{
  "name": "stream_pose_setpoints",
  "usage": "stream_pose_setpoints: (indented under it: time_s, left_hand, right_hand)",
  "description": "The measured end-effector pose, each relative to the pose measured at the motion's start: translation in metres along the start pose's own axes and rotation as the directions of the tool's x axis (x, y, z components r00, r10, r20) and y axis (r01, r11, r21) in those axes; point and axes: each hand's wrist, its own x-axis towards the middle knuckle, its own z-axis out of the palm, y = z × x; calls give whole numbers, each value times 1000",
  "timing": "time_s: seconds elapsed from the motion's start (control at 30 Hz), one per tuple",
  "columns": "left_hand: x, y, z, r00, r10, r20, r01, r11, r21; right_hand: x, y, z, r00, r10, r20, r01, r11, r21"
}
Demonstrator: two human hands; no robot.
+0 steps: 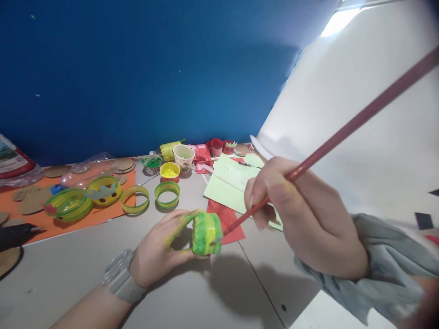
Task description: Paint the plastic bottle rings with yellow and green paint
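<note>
My left hand (164,244), with paint smears on the fingers, grips a short cylinder (206,233) striped green and yellow, fingers at its top and bottom. The thumb and fingers of my right hand (305,214) close around a long red-handled paintbrush (346,130). Its bristle end touches, or comes very near, the yellow band of the cylinder. Beyond my left hand stand a yellow-green ring (167,195) and another ring (135,200). Behind them are a cup of green paint (152,163) and a cup of yellow paint (170,172).
An orange sheet (103,219) at left bears cardboard discs (56,171) and a ring with a paper face (104,192). Pale green paper (229,178) and red paper (236,226) lie right of centre. A patterned paper cup (184,155) stands near the blue wall (154,77).
</note>
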Motion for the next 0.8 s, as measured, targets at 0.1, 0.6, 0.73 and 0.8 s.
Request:
stream_pose_setpoints:
  time_s: [0.1,0.6,0.73,0.8]
  left_hand:
    - [0,1,-1,1000,-14,5,14,1000,-4]
    - [-1,-1,1,998,-56,1,56,998,10]
    - [-1,-2,1,997,-80,9,80,997,1]
    - [-1,-1,0,996,-92,13,92,996,-6]
  right_hand:
    - [-1,-1,1,999,4,42,-3,999,-38]
    - [-8,-3,1,985,-170,17,171,982,-76]
    - [-11,-3,6,993,-100,63,99,995,19]
    - [-11,-2,6,989,-113,92,111,994,22]
